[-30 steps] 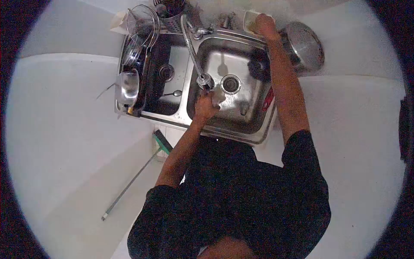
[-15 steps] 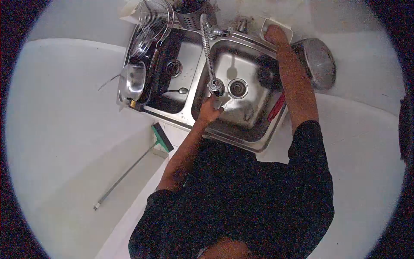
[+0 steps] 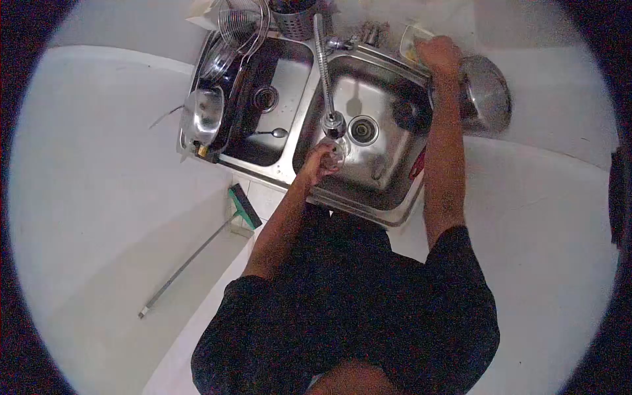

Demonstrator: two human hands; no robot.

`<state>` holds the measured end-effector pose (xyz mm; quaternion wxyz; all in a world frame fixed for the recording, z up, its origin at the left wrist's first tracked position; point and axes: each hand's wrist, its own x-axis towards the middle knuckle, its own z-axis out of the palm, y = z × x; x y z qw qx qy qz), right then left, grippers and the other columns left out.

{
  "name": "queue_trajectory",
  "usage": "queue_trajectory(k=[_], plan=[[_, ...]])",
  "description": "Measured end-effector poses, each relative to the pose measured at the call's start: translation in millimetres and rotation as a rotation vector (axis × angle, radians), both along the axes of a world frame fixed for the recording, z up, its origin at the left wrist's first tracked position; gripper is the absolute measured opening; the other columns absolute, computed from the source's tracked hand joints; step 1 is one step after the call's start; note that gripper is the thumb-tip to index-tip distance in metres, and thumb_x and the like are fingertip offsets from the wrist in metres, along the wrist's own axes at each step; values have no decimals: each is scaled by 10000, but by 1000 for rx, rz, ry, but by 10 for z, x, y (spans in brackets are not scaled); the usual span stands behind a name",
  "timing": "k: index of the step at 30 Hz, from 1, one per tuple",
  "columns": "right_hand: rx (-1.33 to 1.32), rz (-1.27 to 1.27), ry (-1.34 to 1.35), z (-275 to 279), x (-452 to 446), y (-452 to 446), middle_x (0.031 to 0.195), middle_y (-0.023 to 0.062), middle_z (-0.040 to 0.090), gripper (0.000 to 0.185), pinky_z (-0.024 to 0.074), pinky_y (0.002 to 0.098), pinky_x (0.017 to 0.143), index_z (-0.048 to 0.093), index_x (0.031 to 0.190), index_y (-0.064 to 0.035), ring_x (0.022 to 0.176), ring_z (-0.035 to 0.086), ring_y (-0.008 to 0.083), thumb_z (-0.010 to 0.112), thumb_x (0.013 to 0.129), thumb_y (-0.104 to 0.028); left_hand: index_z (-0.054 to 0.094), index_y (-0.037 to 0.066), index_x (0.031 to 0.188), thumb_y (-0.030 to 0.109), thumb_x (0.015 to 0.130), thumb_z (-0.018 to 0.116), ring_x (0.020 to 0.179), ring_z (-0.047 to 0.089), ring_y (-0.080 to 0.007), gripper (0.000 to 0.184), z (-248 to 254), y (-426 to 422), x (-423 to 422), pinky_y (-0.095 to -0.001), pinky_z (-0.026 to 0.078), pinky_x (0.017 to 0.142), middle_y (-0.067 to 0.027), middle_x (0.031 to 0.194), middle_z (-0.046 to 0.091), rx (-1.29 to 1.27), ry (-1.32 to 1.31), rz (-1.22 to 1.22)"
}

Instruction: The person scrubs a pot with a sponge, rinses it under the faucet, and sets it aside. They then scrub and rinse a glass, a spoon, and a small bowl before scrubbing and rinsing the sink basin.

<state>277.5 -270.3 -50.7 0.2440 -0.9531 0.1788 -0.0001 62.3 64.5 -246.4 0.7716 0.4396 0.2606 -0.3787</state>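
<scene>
My left hand (image 3: 318, 163) is closed round a clear drinking glass (image 3: 335, 158), held in the right sink basin (image 3: 359, 85) just below the faucet head (image 3: 334, 124). Up at the back right, my right hand (image 3: 440, 54) is at the edge of a white square container (image 3: 419, 31). Its fingers look curled, and what they may hold is hidden. A bit of yellow shows by the fingertips. A dark round thing (image 3: 408, 115) and a red item (image 3: 417, 164), partly behind my right forearm, are on the basin's right side.
A spoon (image 3: 279, 133) lies in the left basin (image 3: 289, 85). At the far left are a metal bowl (image 3: 207, 118) and a wire strainer (image 3: 238, 23). A perforated cutlery holder (image 3: 295, 25) stands behind. Right of the sink leans a big metal pan (image 3: 486, 95). A green squeegee (image 3: 245, 207) is below left.
My right hand has drawn back from inside the white container to its right edge. My left hand has tilted, and the glass now shows more clearly, slightly lower than the faucet head.
</scene>
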Motion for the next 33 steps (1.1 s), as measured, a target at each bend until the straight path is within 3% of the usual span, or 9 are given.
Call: queue_trajectory(k=[5,9,11,16,23,26,29,32,33], plan=[[434,-258,-165,-384,-962,335,665,135,623,310,473,349,620,649,760,5,629,585,194,705,712,-297,497,82,1234,507,919,442,1015,606,-312,532,201,-100,79,-438,537,767,-112,1207,562,-346,148,167],[463,-22,112,-617,-1764,1037,796,173,660,324,492,412,722,654,796,-4,761,640,283,728,761,-317,499,77,1229,563,929,384,1059,587,-352,582,1,-240,86,-496,494,857,-146,1195,579,-402,110,183],[551,-29,141,-861,-2046,1395,782,151,653,231,491,370,672,641,851,-22,699,624,245,704,696,-181,518,93,1213,530,936,390,1015,612,-302,533,-82,-300,81,-477,513,821,-110,1156,608,-369,93,154],[253,325,-358,-1832,-2388,1820,847,199,650,275,506,416,762,651,915,-6,823,625,376,687,654,-84,611,83,1104,444,919,464,911,635,-211,432,-1,-431,32,-387,520,806,-60,1044,657,-276,47,86],[241,408,-17,-1476,-2332,1652,950,212,649,245,503,419,807,662,926,-3,900,626,380,624,684,-15,645,79,1047,351,907,491,911,635,-187,342,387,-547,131,-342,513,828,-60,997,669,-73,-152,-25],[265,150,-195,-1412,-2233,1698,950,210,649,229,503,415,815,664,909,-11,913,621,379,645,682,-31,648,91,1017,347,907,484,906,637,-187,324,196,-690,232,-347,517,820,-57,995,671,-294,-32,69],[650,194,-454,-1340,-2249,1666,939,201,648,229,502,415,813,661,904,-25,903,619,382,672,678,-59,646,101,996,341,914,470,914,634,-184,308,194,-680,306,-360,516,824,-45,974,666,-358,-67,110],[115,624,-153,-1321,-2208,1445,945,182,656,234,499,415,820,667,910,-46,900,623,375,692,679,-72,640,112,974,344,916,463,848,638,-180,297,690,-696,271,-350,523,787,-27,915,658,-129,-115,8],[131,535,-196,-1286,-2189,1444,938,180,657,234,499,418,820,669,906,-49,897,624,375,692,674,-70,638,115,965,343,917,461,821,638,-178,293,723,-711,291,-344,526,769,-21,892,654,-101,-110,-14]])
